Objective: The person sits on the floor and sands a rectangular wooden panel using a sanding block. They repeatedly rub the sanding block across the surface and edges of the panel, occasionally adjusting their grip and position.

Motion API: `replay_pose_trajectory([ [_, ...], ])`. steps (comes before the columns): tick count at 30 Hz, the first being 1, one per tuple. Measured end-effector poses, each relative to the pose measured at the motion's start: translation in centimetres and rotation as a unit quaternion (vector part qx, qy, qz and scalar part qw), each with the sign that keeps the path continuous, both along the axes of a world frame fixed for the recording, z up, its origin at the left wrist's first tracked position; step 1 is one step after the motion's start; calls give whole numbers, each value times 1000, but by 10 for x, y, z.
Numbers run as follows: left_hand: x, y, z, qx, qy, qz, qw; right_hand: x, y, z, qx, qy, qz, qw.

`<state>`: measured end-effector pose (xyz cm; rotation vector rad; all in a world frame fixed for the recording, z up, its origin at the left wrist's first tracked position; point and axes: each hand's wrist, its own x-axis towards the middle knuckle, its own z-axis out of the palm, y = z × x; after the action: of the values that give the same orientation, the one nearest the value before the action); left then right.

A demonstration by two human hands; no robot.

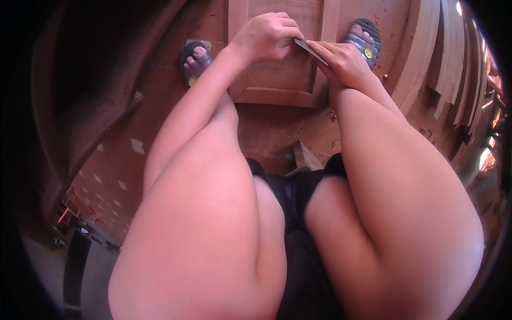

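Note:
A thin, flat grey piece (312,52) is held between my two hands, tilted with its edge toward me. I cannot make out whether it is a scraper blade or a folded sheet. My left hand (268,38) is closed, its curled fingers at the upper left end of the piece. From the other side my right hand (344,57) pinches it, fingers along its top and thumb beneath. Below both hands a brown wooden panel with a raised frame (274,97) lies on the floor, between my sandalled feet.
Several long wooden boards (418,48) lie stacked at the right. A small wood offcut (305,156) rests on the floor between my legs. Dark curved wooden furniture (114,101) stands at the left. Shavings and dust are scattered over the reddish floor (261,133).

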<state>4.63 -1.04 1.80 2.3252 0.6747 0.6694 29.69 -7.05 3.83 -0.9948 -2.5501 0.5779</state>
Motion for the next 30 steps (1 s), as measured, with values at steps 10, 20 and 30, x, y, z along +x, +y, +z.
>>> replay_pose_trajectory([
  [10, 4, -5, 5, -1, -16, -60, 998, -1, 5, 10, 15, -35, 73, 997],
  [20, 7, -7, 4, 17, -21, -57, 998, -1, 1, 12, 22, -52, 49, 997],
  [30, 10, -4, 3, 44, -45, -23, 998, 6, 8, 15, 5, -57, 22, 998],
])
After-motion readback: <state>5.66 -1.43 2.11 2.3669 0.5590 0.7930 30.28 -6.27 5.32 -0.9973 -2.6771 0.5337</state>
